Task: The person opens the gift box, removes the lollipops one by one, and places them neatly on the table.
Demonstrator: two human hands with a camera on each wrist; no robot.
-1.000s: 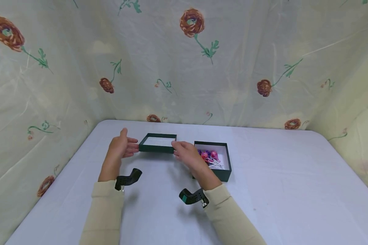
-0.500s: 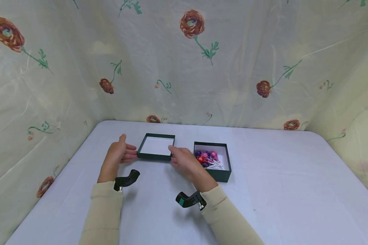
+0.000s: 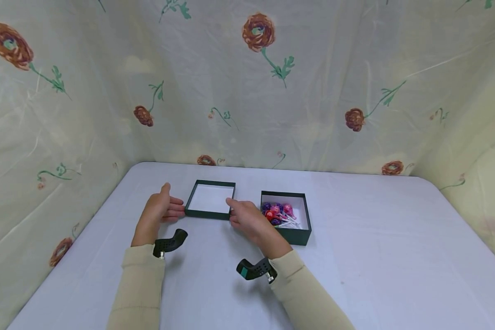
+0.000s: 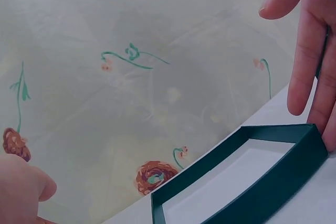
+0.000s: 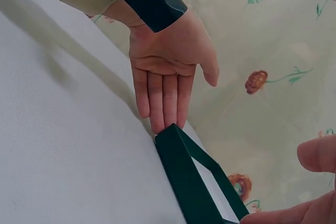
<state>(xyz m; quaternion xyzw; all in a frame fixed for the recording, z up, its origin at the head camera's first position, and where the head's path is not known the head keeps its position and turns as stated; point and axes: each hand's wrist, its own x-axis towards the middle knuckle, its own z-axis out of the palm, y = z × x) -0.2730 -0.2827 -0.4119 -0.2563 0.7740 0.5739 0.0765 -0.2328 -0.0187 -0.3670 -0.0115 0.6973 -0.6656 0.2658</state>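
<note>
A shallow dark green tray-like box part [image 3: 207, 214], white inside, lies flat with its hollow side up. Along its left side, the straight fingers of my left hand [image 3: 154, 213] touch the near-left corner, thumb raised. My right hand [image 3: 257, 227] is at the right side, its fingers against the near-right corner. In the left wrist view the right hand [image 4: 315, 40] has extended fingers with the thumb apart. The right wrist view shows the left palm [image 5: 165, 61] facing the box part [image 5: 184, 171]. To the right, a deeper green box [image 3: 298, 236] holds several wrapped lollipops [image 3: 277, 212].
A white cloth covers the table [image 3: 375, 238]. Behind it hangs a pale curtain [image 3: 313, 91] with a flower print. The deeper box stands just right of my right hand, close to the forearm.
The shallow box part has come down from a raised, tilted position to lie flat, slightly nearer and to the left. Both hands have lowered with it, staying at its sides.
</note>
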